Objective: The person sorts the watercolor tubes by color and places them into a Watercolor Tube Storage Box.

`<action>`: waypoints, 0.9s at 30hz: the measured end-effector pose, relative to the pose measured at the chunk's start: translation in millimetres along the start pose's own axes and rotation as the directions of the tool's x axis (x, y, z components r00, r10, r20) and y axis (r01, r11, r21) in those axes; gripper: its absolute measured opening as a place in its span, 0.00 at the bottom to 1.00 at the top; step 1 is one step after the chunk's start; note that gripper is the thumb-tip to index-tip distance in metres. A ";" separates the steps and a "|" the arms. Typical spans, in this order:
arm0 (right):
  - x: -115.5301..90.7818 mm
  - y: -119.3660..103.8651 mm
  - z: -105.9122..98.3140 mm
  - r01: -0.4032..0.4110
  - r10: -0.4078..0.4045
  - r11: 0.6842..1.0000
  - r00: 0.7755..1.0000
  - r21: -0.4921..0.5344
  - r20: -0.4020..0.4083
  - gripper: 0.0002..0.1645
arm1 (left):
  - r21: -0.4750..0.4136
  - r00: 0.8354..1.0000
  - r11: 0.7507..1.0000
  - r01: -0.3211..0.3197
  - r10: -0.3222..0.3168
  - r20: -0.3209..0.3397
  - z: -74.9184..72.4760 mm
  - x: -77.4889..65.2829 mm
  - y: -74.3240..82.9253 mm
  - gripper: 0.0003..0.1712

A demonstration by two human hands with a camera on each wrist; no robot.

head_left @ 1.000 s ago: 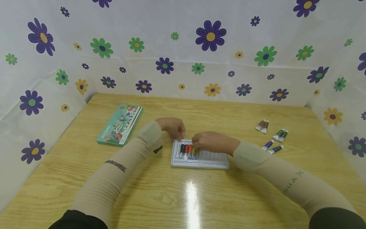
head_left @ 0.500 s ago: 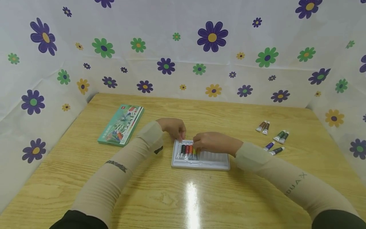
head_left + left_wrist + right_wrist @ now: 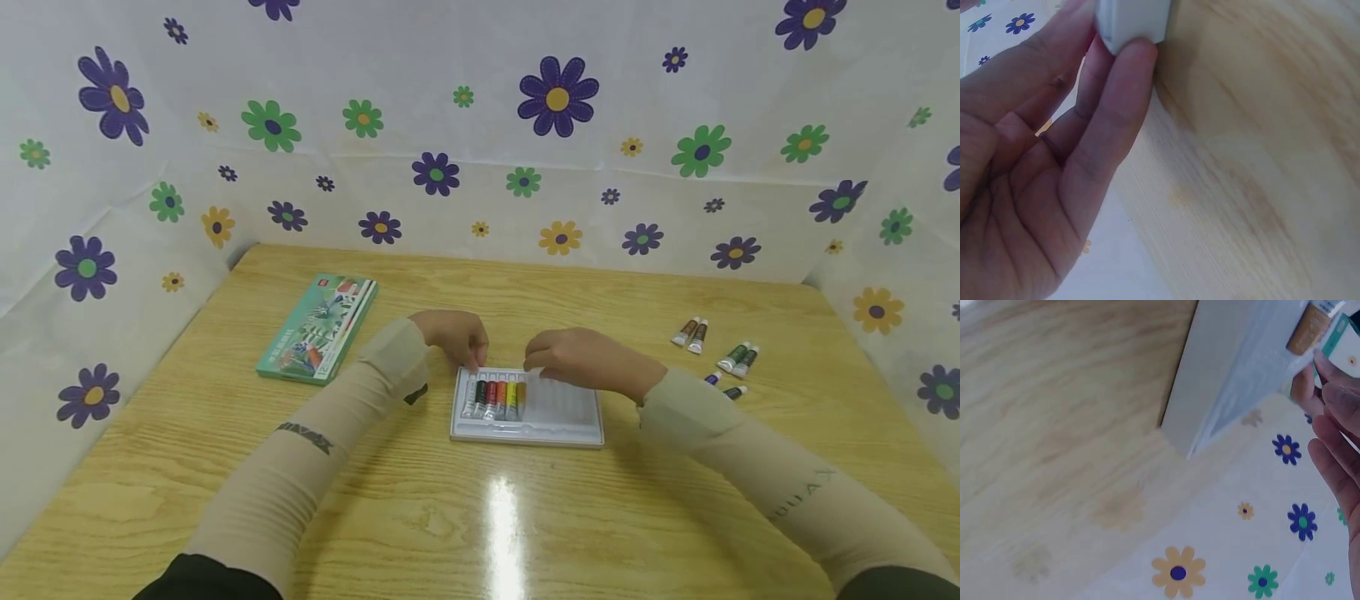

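A white plastic paint tray (image 3: 562,432) lies on the table in front of me. Its left half holds a row of small paint tubes (image 3: 491,398) in white, black, red, orange and yellow, with an ochre tube (image 3: 521,398) at the row's right end. My left hand (image 3: 456,336) pinches the tray's far left corner between thumb and fingers; the left wrist view shows the tray's corner (image 3: 1138,25) there. My right hand (image 3: 588,358) is over the tray's far edge, holding nothing. In the right wrist view, its fingers are close beside the ochre tube (image 3: 1308,331).
To the right on the wooden table (image 3: 420,517) lie loose tubes: a brown pair (image 3: 690,333), a green pair (image 3: 738,358), and a blue-purple one (image 3: 712,377) with a dark one (image 3: 735,392), partly behind the right wrist. A green paint box (image 3: 318,329) lies left.
My right hand has drawn away to the right from the row of tubes, uncovering the yellow and ochre tubes. The left hand has stayed at the tray's corner.
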State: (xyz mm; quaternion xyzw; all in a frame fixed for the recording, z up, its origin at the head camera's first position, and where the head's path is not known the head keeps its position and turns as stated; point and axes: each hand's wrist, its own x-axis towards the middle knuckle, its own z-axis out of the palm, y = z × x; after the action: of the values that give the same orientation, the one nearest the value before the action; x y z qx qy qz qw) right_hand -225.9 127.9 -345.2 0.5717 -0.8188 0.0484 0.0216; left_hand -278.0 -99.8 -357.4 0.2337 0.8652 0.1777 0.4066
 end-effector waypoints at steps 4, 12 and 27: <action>-11.0 6.3 -6.8 -0.041 0.041 0.999 0.999 -0.004 -0.032 0.12 | 0.018 1.000 1.000 0.009 -0.009 -0.009 0.2 0.4 -0.7 0.02; -57.2 27.2 -21.3 -0.181 0.179 0.983 0.982 -0.032 -0.069 0.11 | -0.004 1.000 1.000 0.000 0.000 -0.006 1.6 3.9 -1.9 0.02; -156.8 89.8 -22.0 -0.509 0.509 0.860 0.860 0.014 0.030 0.09 | -0.006 1.000 1.000 -0.001 0.001 -0.001 0.2 0.5 1.1 0.02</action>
State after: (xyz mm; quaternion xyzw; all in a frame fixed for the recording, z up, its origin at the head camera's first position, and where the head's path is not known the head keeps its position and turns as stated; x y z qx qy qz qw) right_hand -256.4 307.3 -342.5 0.3361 -0.9403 0.0540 -0.0082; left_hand -277.9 -98.6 -357.3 0.2328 0.8648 0.1806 0.4066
